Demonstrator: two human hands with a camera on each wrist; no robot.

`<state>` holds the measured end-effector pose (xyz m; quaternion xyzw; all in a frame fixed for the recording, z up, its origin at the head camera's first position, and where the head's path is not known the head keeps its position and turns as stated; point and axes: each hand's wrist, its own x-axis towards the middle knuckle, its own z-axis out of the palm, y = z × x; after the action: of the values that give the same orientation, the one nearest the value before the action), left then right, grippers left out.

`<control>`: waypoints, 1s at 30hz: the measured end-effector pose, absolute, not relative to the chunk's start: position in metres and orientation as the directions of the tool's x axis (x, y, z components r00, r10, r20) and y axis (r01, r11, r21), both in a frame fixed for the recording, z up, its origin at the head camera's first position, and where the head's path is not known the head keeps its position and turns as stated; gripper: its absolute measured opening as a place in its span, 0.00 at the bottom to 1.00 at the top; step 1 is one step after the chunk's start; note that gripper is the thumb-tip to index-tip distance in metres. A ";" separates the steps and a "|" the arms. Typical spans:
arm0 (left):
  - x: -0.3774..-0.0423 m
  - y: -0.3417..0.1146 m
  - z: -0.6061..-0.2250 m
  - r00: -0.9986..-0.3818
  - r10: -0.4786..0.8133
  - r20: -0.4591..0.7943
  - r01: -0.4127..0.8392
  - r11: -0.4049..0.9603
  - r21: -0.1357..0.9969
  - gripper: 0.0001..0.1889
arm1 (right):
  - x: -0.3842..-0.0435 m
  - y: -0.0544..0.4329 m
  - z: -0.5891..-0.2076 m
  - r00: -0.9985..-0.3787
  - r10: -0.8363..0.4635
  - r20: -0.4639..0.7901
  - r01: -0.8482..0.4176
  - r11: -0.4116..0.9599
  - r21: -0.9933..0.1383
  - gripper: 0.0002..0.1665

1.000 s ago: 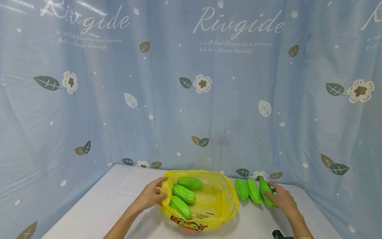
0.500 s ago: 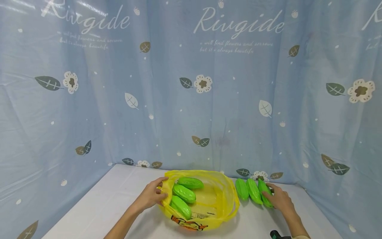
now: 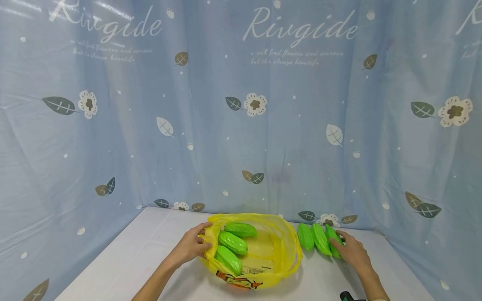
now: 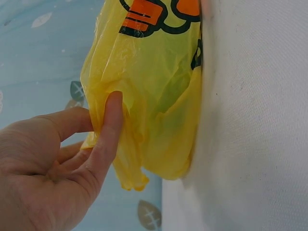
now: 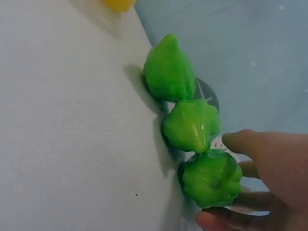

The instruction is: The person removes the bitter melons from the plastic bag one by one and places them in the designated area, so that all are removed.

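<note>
A yellow plastic bag [image 3: 280,261] with an orange and black print stands with its mouth wide, several glossy green ribbed gourds lying inside, among them one gourd [image 3: 232,243] at the left. My left hand [image 3: 190,246] pinches the bag's left rim between thumb and fingers; the left wrist view shows the film [image 4: 130,139] bunched there. Right of the bag, three more gourds lie side by side on the table. My right hand [image 3: 354,251] has its thumb and fingers around the rightmost gourd [image 5: 214,180]. The middle gourd [image 5: 192,126] and the far gourd [image 5: 169,70] lie beside it.
A white-covered table [image 3: 128,246] lies under everything. Blue printed curtains [image 3: 211,125] hang behind it and on both sides. At the lower right of the head view, a small dark object [image 3: 346,296] shows near my right forearm.
My right hand has shifted slightly left and brought the rightmost gourd up against the middle one. My left hand and the bag have stayed in place.
</note>
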<state>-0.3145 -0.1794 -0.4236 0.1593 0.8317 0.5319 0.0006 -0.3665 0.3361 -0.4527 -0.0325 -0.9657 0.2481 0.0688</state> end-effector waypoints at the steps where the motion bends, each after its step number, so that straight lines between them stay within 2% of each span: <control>1: -0.314 -0.179 -0.424 -0.949 0.267 0.169 0.266 0.384 0.884 0.36 | -0.366 0.335 -0.453 -0.988 0.099 0.114 0.032 0.873 -0.486 0.44; 15: -0.316 -0.180 -0.425 -0.954 0.245 0.171 0.259 0.391 0.883 0.35 | -0.355 0.335 -0.442 -0.987 0.092 0.128 0.021 0.881 -0.473 0.47; 30: -0.315 -0.177 -0.423 -0.954 0.257 0.152 0.247 0.394 0.885 0.35 | -0.357 0.338 -0.446 -0.984 0.103 0.144 0.020 0.873 -0.487 0.39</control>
<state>-0.3153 -0.1770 -0.4233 0.1509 0.8349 0.5293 0.0045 -0.3573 0.3375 -0.4463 -0.0318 -0.9643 0.2496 0.0829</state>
